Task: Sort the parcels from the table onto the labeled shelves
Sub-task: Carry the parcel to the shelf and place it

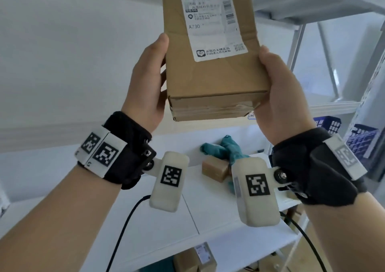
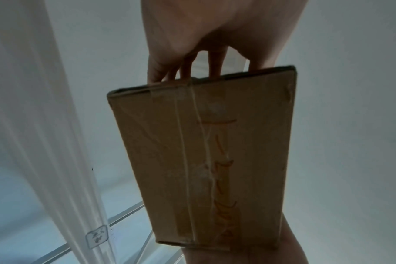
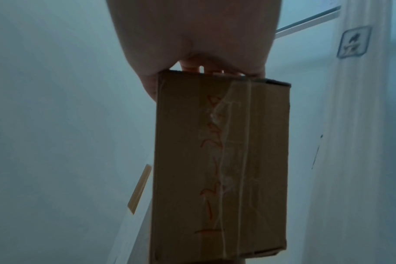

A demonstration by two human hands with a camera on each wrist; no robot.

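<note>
Parcel [image 1: 210, 63]: one brown cardboard box, held up in the air in front of the white shelf unit [image 1: 325, 107], clear of every surface. It is raised above the white table [image 1: 145, 226] and tilted so its labelled face looks back at the person.

White shipping label [image 1: 210, 19] on that face, upper half. Barcode legible as a block; "A730" printed large at the label's left. Smaller print too blurred to read.

Left hand [image 1: 145, 84] grips the box's left edge near its lower end: thumb lies along the labelled face, fingers [image 2: 213, 64] curl round to the back. Right hand [image 1: 279, 88] grips the opposite edge at the same height, thumb up the front, fingers [image 3: 192, 67] wrapped behind. Both hands are closed firmly on the parcel; neither is loose.

Wrist views show the parcel's back side: clear tape [image 2: 192, 160] runs down its length, with an orange handwritten scrawl [image 3: 213, 160] beside the tape. Cannot read it.

Both wrists carry black straps with white marker tags and cream camera housings [image 1: 168, 180]; black cables hang from them.

On the table, below the hands: a teal bundle [image 1: 229, 148], looks like soft wrapping, touching a small brown box [image 1: 214, 169]. More cardboard boxes [image 1: 195, 259] sit beneath the table edge, partly cut off.

Right side: blue crates [image 1: 362, 140] on the shelf unit. Small label [image 3: 353, 42] stuck on a shelf post, characters unreadable.
</note>
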